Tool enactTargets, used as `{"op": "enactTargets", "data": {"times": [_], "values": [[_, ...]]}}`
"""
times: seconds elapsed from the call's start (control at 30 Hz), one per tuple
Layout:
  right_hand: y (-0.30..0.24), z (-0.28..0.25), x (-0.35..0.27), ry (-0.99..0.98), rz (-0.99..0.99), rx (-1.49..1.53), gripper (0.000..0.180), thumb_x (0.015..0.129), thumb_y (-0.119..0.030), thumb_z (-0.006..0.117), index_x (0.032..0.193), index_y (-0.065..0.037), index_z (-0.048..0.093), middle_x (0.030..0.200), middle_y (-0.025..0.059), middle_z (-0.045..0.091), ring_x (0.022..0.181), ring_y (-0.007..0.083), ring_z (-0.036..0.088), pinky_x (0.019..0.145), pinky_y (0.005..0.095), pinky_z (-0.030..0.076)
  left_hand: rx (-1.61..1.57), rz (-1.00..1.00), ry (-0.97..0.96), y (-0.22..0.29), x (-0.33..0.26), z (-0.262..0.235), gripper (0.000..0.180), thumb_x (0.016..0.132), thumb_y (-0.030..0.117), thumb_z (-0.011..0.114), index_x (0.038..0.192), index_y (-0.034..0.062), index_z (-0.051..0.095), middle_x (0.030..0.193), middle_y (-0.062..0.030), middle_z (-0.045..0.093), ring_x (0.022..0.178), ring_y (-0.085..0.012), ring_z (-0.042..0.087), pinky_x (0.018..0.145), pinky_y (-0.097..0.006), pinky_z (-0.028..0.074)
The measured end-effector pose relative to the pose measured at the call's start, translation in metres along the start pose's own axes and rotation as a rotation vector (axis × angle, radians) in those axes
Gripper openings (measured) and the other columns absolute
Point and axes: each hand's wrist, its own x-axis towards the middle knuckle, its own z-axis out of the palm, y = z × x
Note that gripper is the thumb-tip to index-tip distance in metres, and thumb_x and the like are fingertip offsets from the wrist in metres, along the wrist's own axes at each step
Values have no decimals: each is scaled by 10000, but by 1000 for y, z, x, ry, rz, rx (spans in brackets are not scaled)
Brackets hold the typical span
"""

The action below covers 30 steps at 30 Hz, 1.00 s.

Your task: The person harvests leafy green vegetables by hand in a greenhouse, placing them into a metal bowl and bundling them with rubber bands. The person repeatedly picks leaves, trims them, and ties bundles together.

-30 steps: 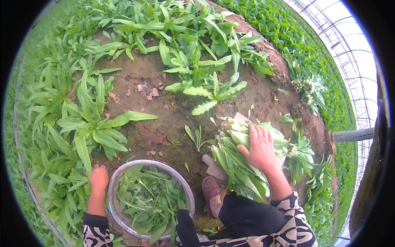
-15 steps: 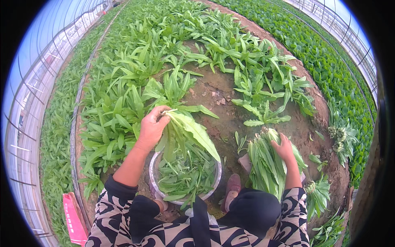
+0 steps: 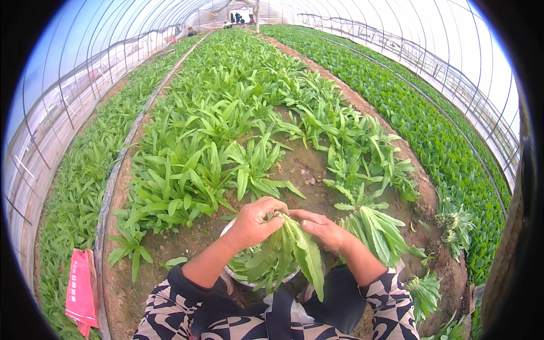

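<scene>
A long-leafed lettuce plant (image 3: 294,249) hangs leaves down in front of me, its stem end held up. My left hand (image 3: 255,224) is closed round that stem, thumb against fingers. From the other side my right hand (image 3: 324,229) has thumb and fingers closed on the plant's upper leaves, close to the left fingertips. Under both hands sits a round basin (image 3: 228,228) with loose green leaves in it, partly hidden by the plant and my arms. Just right of my right hand lies a bunch of lettuce (image 3: 375,231), stems pointing away from me.
More bunches lie at the right, one farther off (image 3: 454,225) and one nearer (image 3: 425,292). Rows of growing lettuce (image 3: 198,130) stretch ahead. A pipe (image 3: 120,158) runs along the left, beside a pink bag (image 3: 82,286). People show small at the tunnel's far end.
My right hand has left the bunch at the right and come to the plant in my left hand. The view has tilted up, showing the tunnel's far end.
</scene>
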Motion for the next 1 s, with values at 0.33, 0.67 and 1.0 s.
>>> {"op": "enactTargets", "data": {"times": [0.33, 0.67, 1.0], "values": [[22, 51, 12, 203, 93, 465, 444, 987, -282, 565, 1318, 12, 526, 1149, 73, 648, 998, 135, 629, 889, 299, 511, 21, 115, 50, -10, -15, -13, 90, 875, 92, 656, 937, 28, 644, 837, -74, 663, 757, -178, 639, 686, -310, 504], [11, 55, 14, 358, 119, 316, 228, 974, -104, 557, 1171, -6, 618, 1005, 36, 674, 851, 105, 637, 793, 281, 528, 211, -397, 57, -52, -5, -47, 180, 887, 136, 629, 1027, 26, 656, 877, -108, 695, 763, -159, 669, 702, -297, 523], [5, 48, 47, 313, 85, 287, 208, 966, -97, 560, 1140, -6, 629, 1019, 22, 661, 905, 91, 602, 832, 264, 492, -235, -330, -116, -45, -7, -42, 300, 928, 87, 595, 1216, 6, 602, 1061, -59, 663, 871, -102, 601, 806, -266, 490]]}}
